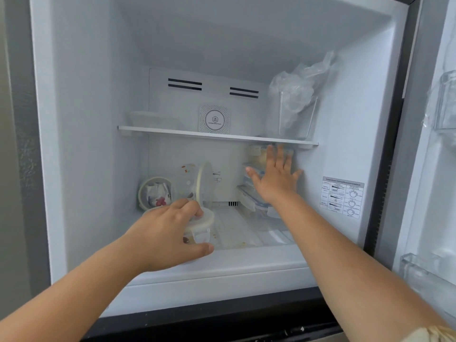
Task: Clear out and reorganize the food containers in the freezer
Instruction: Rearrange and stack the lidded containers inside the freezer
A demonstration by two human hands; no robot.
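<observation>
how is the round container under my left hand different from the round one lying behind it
The round container under the left hand stands upright, lid on top, gripped by the left hand; the container behind it lies on its side, lid facing right, untouched. Both are clear with cream lids, on the freezer floor.

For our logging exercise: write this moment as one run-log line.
left hand: grips round clear cream-lidded container, freezer floor | right hand: fingers spread against stacked clear rectangular containers | white shelf: bagged clear tub

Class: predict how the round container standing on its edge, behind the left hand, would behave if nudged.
The round container would probably roll or topple, since it stands on its rim. Its clear walls suggest stiff plastic. It looks nearly empty, so likely light.
</observation>
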